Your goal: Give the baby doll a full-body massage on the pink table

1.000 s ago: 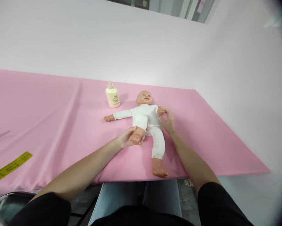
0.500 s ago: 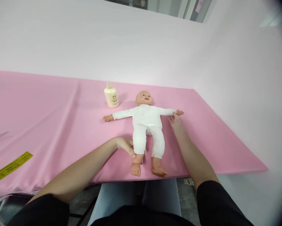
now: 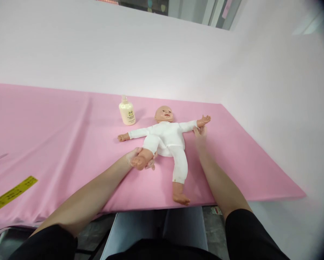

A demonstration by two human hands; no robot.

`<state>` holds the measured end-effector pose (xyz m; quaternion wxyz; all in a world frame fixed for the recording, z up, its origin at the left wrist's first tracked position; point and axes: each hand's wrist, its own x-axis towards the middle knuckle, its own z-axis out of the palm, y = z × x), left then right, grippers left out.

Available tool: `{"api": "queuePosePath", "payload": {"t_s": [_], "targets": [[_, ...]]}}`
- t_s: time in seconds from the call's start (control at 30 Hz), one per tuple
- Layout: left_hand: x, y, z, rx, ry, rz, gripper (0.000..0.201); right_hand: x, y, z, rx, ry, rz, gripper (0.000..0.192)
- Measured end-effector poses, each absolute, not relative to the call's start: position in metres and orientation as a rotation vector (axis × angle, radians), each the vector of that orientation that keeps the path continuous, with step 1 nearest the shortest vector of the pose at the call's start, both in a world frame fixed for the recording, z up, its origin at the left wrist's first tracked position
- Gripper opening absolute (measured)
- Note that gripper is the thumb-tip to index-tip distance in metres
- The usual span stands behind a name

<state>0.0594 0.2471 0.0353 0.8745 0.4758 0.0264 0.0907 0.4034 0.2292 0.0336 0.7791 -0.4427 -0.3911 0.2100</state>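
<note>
A baby doll in a white suit lies on its back on the pink table cover, head toward the wall. My left hand grips the doll's foot on the left, with that leg bent up toward the body. My right hand holds the doll's arm on the right near the wrist, stretched out sideways. The doll's other leg lies straight toward me, its foot near the table's front edge. Its other arm rests flat, pointing left.
A cream lotion bottle stands just left of the doll's head. A yellow measuring tape lies at the front left. A white wall rises behind the table. The table's right end is at the right.
My left hand has pushed the doll's left-side leg from straight to bent up toward its body. My right hand has kept the doll's arm stretched out, lifted slightly.
</note>
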Motion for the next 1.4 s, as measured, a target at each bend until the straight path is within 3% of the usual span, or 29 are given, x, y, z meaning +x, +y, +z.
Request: {"api": "queuePosePath", "payload": {"t_s": [0.3, 0.5, 0.67, 0.8, 0.9, 1.03, 1.13, 1.27, 1.4], "targets": [[0.076, 0.253, 0.049, 0.694, 0.392, 0.369, 0.059, 0.361, 0.21, 0.035, -1.145, -1.604, 0.046, 0.034], [0.086, 0.256, 0.033, 0.7, 0.437, 0.358, 0.056, 0.357, 0.207, 0.039, -1.16, -1.852, -0.05, 0.036], [0.077, 0.258, 0.025, 0.905, 0.256, 0.27, 0.062, 0.36, 0.214, 0.034, -1.14, -1.528, 0.163, 0.033], [0.063, 0.253, 0.029, 1.144, 0.023, -0.034, 0.077, 0.376, 0.223, 0.034, -1.023, -1.029, 0.438, 0.058], [0.062, 0.246, 0.042, 1.19, -0.06, -0.286, 0.072, 0.393, 0.226, 0.037, -0.975, -0.787, 0.513, 0.063], [0.071, 0.237, 0.063, 1.318, -0.044, -0.318, 0.058, 0.407, 0.226, 0.038, -1.019, -0.406, 0.685, 0.059], [0.076, 0.232, 0.072, 1.349, -0.074, -0.459, 0.059, 0.409, 0.229, 0.035, -1.088, -0.163, 0.805, 0.04], [0.077, 0.232, 0.068, 1.306, -0.145, -0.523, 0.062, 0.407, 0.233, 0.028, -1.12, -0.183, 0.817, 0.03], [0.07, 0.241, 0.047, 1.168, -0.165, -0.438, 0.061, 0.409, 0.232, 0.021, -1.135, -0.514, 0.642, 0.054]]}}
